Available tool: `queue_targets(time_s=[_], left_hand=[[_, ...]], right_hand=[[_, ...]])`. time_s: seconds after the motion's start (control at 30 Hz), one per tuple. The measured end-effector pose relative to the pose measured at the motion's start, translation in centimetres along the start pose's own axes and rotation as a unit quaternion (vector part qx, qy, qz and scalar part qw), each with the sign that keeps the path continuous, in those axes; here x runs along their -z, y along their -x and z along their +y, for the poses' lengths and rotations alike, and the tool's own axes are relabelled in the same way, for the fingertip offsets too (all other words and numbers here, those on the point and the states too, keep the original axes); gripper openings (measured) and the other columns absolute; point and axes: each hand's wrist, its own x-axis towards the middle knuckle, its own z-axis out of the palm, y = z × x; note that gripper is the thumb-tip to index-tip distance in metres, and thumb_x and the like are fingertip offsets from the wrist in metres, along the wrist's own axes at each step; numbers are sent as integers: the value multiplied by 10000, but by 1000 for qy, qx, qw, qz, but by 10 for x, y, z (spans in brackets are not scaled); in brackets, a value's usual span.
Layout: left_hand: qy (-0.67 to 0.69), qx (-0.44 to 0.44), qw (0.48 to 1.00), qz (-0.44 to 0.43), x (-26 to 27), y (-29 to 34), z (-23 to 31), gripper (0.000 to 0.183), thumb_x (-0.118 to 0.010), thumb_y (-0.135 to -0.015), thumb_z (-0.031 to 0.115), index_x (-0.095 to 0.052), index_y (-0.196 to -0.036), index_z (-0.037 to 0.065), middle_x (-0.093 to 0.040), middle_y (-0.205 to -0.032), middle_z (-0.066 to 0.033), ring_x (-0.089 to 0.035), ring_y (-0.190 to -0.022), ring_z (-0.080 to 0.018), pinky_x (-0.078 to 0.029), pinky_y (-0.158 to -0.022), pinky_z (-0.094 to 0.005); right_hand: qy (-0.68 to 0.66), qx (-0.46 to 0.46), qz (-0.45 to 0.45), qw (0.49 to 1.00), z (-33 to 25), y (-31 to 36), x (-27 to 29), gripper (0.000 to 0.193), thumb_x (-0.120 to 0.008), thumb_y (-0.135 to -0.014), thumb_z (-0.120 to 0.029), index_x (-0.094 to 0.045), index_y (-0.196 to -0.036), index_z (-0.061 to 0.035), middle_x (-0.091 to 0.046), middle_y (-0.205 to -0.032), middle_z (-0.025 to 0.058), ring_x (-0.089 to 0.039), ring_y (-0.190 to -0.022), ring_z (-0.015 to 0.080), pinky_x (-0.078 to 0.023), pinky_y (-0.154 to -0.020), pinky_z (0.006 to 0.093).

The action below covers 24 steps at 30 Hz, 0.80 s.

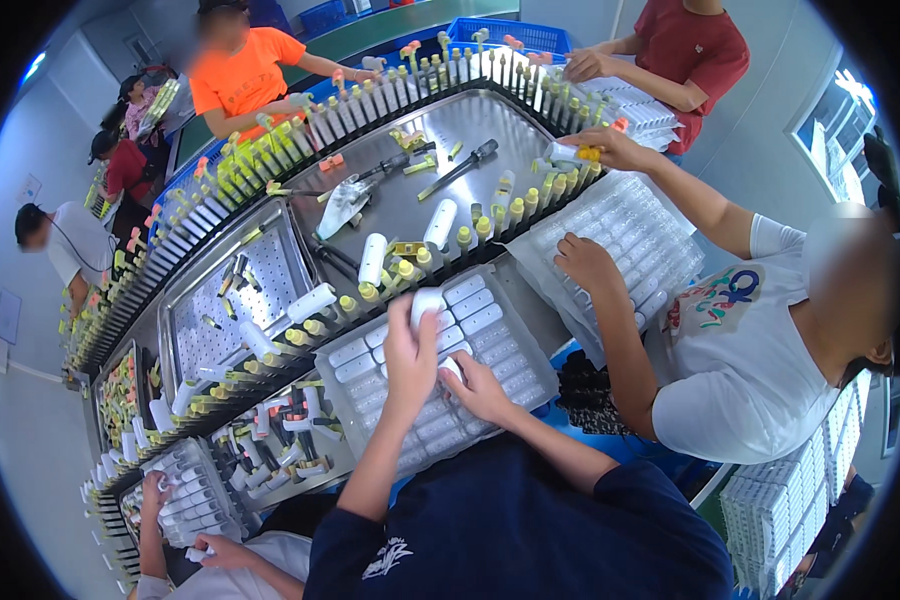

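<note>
My left hand [408, 345] is closed around a rounded white plastic piece [428, 299], held up over the far part of a tray. Close by on the right, the fingers of my right hand [478, 388] pinch a second small white piece [451, 367], mostly covered by the fingers. Beneath both hands lies a translucent moulded tray [518, 352] with rows of compartments. White oblong casings [483, 319] fill its far rows, while the nearer compartments show no casings.
Beyond the tray runs a rack of upright yellow-tipped posts [406, 268], some carrying white casings [372, 259]. Metal trays [510, 125] with loose parts lie behind it. On my right a co-worker in a white shirt [740, 330] works over another tray [635, 235]; another works at lower left.
</note>
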Motion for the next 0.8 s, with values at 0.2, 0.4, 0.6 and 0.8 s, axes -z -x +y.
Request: queue_targets(time_s=[0.2, 0.4, 0.6, 0.8], left_hand=[[-209, -15, 977, -25, -59, -121, 34, 404, -626, -1093, 358, -547, -1208, -21, -735, -959, -290, -749, -888, -451, -568, -786, -498], [-428, -3, 896, -114, -81, -165, 13, 445, -629, -1066, 360, -533, -1186, -57, -751, -981, -314, -740, -967, -511, -581, -820, -595], [-576, -157, 802, -26, -57, -138, -25, 345, -689, -1031, 358, -593, -1169, 57, -684, -997, -120, -741, -880, -334, -620, -690, -443], [-625, -188, 757, 23, -6, -116, -29, 329, -710, -1005, 374, -591, -1125, 92, -621, -934, -85, -713, -810, -293, -600, -605, -404]], right_hand=[[-48, 1, 2, 999, 6, -2, -2, 360, -623, -1104, -327, -599, -1233, 8, -747, -882, 131, -753, -736, 207, -571, -684, 367], [-13, -4, 10, 1000, -7, 0, 1, 372, -622, -1105, -332, -599, -1240, 14, -739, -844, 137, -752, -741, 213, -567, -692, 374], [-1, -7, 13, 1000, -7, 1, 2, 370, -629, -1101, -329, -601, -1237, 14, -735, -839, 142, -744, -734, 221, -567, -697, 378], [-48, -27, 2, 998, -9, -1, -1, 339, -628, -1104, -311, -611, -1202, 13, -726, -854, 104, -735, -750, 191, -568, -697, 359]])
